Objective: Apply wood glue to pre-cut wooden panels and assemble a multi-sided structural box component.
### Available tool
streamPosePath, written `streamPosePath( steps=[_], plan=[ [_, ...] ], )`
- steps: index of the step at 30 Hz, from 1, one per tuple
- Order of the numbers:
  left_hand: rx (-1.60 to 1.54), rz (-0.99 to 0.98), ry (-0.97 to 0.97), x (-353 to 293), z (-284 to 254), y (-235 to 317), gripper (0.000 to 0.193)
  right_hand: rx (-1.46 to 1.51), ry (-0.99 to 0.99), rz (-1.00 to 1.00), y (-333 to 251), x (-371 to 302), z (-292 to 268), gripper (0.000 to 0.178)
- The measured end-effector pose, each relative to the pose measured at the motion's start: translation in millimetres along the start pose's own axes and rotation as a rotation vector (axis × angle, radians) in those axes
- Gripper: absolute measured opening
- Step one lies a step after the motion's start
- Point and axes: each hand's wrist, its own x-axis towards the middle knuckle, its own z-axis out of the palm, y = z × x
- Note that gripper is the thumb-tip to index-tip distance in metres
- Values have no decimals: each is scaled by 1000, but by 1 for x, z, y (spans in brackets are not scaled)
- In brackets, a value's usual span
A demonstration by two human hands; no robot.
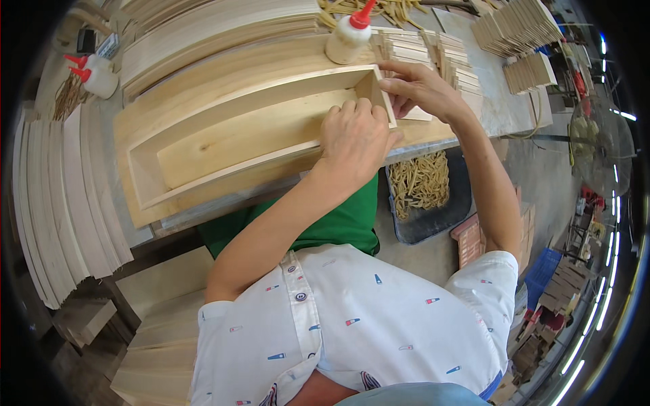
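A long, shallow wooden box [230, 179] with an open top lies slantwise on a pale wooden board [132, 122] on the workbench. My left hand [355, 139] is closed over the near long wall close to the right corner, its fingers bent down inside. At the short right end, my right hand [423, 91] grips the end wall, with thumb and fingers at its far corner; some fingertips are hidden. Just behind that corner stands a white glue bottle [345, 42] with a red nozzle cap.
Thin wooden slats [223, 40] are stacked behind the box, and more slats [61, 196] lie at the left. Two red-tipped bottles [100, 78] stand far left. Small wooden pieces [518, 27] are at the right. Below the bench edge sits a dark tub [413, 230] of yellowish strips.
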Motion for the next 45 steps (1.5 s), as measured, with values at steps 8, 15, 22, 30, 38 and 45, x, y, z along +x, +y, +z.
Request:
streamPosePath(
  steps=[8,15,22,30,38,45],
  plan=[
    [115,62,122,8,29,10,23,62,17,-33,11,-1,-1,46],
    [229,38,173,7,21,5,16,-77,70,-96,0,12,10,42],
    [206,-123,-102,-17,-3,-1,32,-662,390,-571,-68,9,56,32],
    [153,-425,724,-134,-136,-82,59,-386,-332,-567,-172,117,186,37],
    [-522,-763,733,-180,-139,-131,53,-410,-579,-263,-211,149,253,24],
    [-541,-775,701,-178,-141,-138,48,-476,-582,-217,-222,165,258,24]
  ],
)
